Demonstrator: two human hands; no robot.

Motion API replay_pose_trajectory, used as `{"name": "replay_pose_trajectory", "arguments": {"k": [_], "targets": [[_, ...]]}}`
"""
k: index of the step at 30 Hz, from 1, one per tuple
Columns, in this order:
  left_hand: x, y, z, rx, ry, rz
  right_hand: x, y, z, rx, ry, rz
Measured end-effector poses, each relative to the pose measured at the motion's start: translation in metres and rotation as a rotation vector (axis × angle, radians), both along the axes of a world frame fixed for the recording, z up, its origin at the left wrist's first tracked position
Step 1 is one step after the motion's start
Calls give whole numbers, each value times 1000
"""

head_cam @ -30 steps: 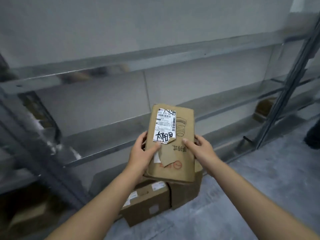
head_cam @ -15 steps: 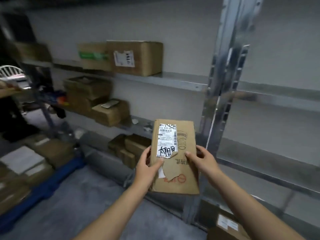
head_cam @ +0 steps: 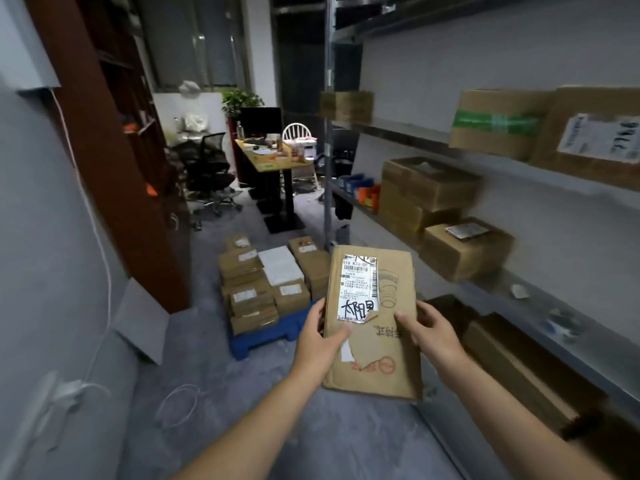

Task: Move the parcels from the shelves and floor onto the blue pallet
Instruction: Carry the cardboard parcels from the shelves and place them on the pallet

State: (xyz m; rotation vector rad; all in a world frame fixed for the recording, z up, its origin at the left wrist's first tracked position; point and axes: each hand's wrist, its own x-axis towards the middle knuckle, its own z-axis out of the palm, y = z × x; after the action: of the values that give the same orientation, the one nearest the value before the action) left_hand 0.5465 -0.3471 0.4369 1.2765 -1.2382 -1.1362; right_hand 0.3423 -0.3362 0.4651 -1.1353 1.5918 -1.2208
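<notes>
Newly in view, blue pallet (head_cam: 263,336) mostly hidden under boxes (head_cam: 252,292); left hand (head_cam: 320,344), right hand (head_cam: 429,336) grasp parcel (head_cam: 391,368).

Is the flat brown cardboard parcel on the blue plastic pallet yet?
No, left hand and right hand hold the parcel short of the pallet.

Bare grey floor (head_cam: 221,386) runs open from the person to the blue pallet (head_cam: 263,336), apart from a loose white cable loop (head_cam: 180,386) lying left of the path. Stacked parcels (head_cam: 252,289) cover most of the pallet; only its near edge shows bare. A grey board (head_cam: 140,323) leans on the left wall, and the metal shelves (head_cam: 540,306) with cartons (head_cam: 464,251) hem the right side.
</notes>
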Motion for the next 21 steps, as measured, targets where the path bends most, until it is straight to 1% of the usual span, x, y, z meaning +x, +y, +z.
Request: {"name": "replay_pose_trajectory", "arguments": {"k": [5,9,13,17,21], "targets": [[22,-63,-9,58,-38,95,24,-89,-12,48,36,60],[28,-141,-16,73,-25,162,30,-181,-17,31,49,142],[31,-219,-17,133,-38,245,34,-275,-27,38,14,209],[42,-288,-20,144,-11,300,49,-360,-43,44,-3,251],[62,-334,-27,155,22,354,78,-424,-60,77,5,311]]}}
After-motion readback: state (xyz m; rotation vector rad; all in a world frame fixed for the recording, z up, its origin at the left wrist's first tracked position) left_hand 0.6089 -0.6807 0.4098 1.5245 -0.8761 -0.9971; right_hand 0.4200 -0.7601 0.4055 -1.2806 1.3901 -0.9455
